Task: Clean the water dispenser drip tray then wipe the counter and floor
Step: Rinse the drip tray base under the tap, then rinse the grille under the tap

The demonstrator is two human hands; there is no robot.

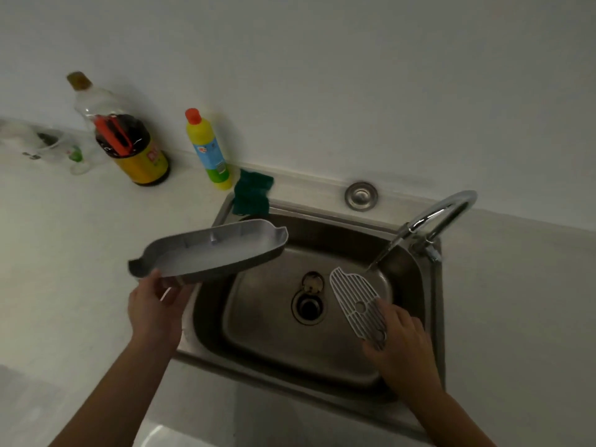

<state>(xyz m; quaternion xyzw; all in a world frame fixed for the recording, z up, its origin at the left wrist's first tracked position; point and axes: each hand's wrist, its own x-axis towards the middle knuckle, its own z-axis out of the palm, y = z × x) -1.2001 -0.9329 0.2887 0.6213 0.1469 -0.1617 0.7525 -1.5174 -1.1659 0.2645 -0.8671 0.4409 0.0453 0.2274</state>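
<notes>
Bare forearms reach over a steel sink [264, 346], where the left hand [154, 306], its grip closed on the near end of the drip tray [209, 254], tips it above the basin's left edge, likely to drain. Meanwhile the right hand [401, 341] holds the slotted grate [356, 301] low under the tap [442, 214], apparently for rinsing. Green scrubbing pad [253, 195] sits at the rim; labels on the yellow bottle [209, 153] and dark bottle [137, 153] on the desk [64, 240] are too blurred to read.
</notes>
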